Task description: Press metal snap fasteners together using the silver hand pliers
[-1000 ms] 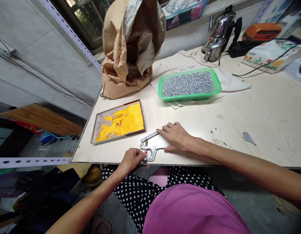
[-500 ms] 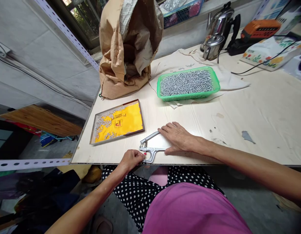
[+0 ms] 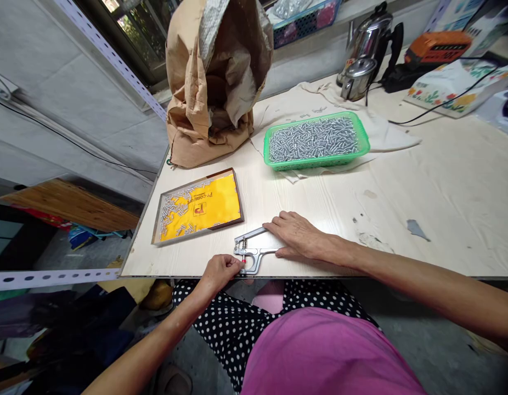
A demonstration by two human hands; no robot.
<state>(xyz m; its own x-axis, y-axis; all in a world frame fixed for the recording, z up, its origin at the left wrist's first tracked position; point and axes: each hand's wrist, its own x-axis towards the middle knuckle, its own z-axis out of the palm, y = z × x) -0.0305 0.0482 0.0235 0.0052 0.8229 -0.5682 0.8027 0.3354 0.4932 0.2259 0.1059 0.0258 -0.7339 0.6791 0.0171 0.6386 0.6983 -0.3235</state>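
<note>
A metal hand press tool (image 3: pixel 249 249) with a small red part lies at the front edge of the pale wooden table (image 3: pixel 402 197). My right hand (image 3: pixel 295 234) is closed around its two handles, fingers on the upper one. My left hand (image 3: pixel 221 270) pinches something small I cannot make out at the tool's jaw. A shallow tray with a yellow liner (image 3: pixel 198 206) holds several small metal pieces to the left. A green basket (image 3: pixel 316 140) full of small metal pieces stands further back.
A tall brown paper sack (image 3: pixel 216 82) stands at the back left. A steel kettle (image 3: pixel 367 55), an orange power tool (image 3: pixel 437 46), a black cable (image 3: pixel 435 107) and a white cloth (image 3: pixel 385 137) lie at the back right. My lap is under the table edge.
My right hand has closed the tool's handles a little, and the tool has shifted slightly toward the table edge. My left hand stays at the jaw.
</note>
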